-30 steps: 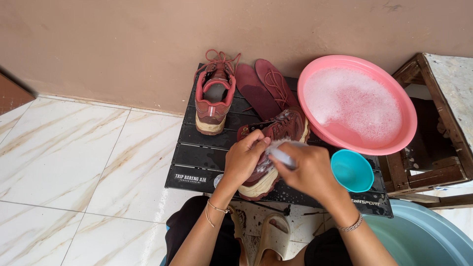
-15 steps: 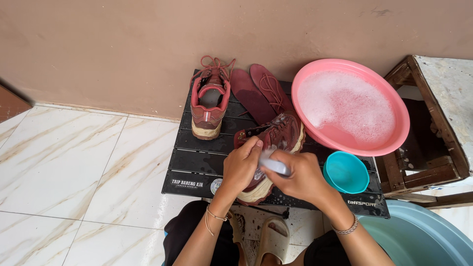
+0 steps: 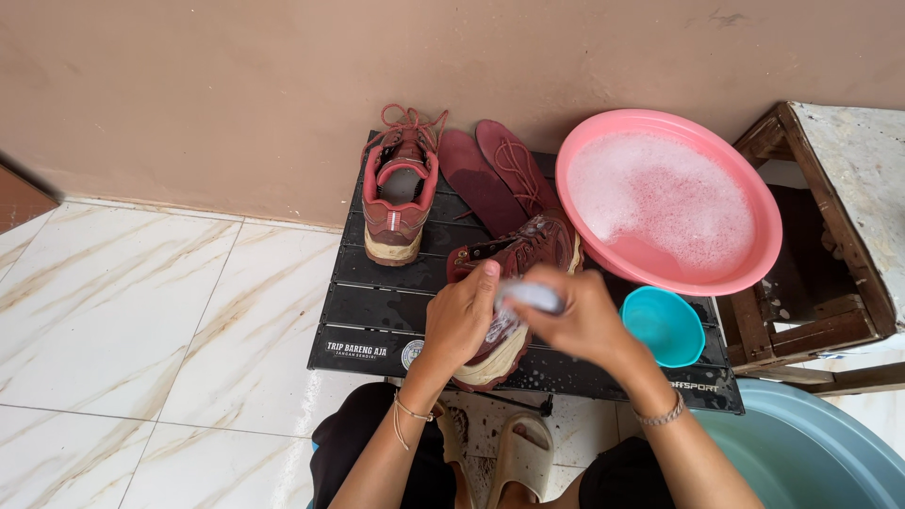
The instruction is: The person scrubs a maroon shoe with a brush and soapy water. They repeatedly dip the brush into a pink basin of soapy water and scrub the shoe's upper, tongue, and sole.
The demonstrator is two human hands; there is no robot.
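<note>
both hands closed: my left hand (image 3: 462, 316) grips the red shoe (image 3: 514, 283) on the black table (image 3: 377, 311), my right hand (image 3: 584, 316) scrubs with a brush (image 3: 530, 296). soapy grip could slip, knocking the teal cup (image 3: 665, 325).

The left hand (image 3: 459, 316) grips a red shoe (image 3: 517, 273) on a black slatted table (image 3: 377, 311), while the right hand (image 3: 586, 316) holds a pale brush (image 3: 533, 296) against it. A second shoe (image 3: 398, 193), two insoles (image 3: 490, 179), a sudsy pink basin (image 3: 754, 188) and a teal cup (image 3: 665, 325) share the table.
</note>
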